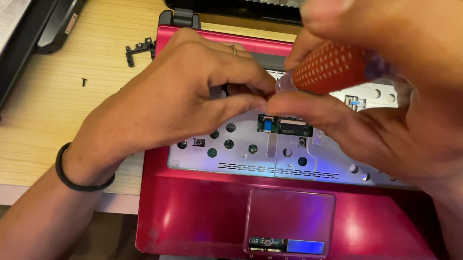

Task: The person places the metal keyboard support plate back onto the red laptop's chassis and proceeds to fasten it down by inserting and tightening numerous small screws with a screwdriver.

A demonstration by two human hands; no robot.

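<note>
Right hand (415, 102) is up close to the camera, fingers wrapped around a screwdriver (328, 68) with a red dotted grip, its clear front end angled down-left. Left hand (178, 94) meets it there, thumb and forefinger pinched tight at the tip, right above the bare metal tray of the red laptop (290, 226). Whether they grip something small, I can't tell. A small green board (284, 126) sits just below the fingertips. Open desk (45, 123) lies left, with a loose screw (84, 82) and black bracket (139, 50).
</note>
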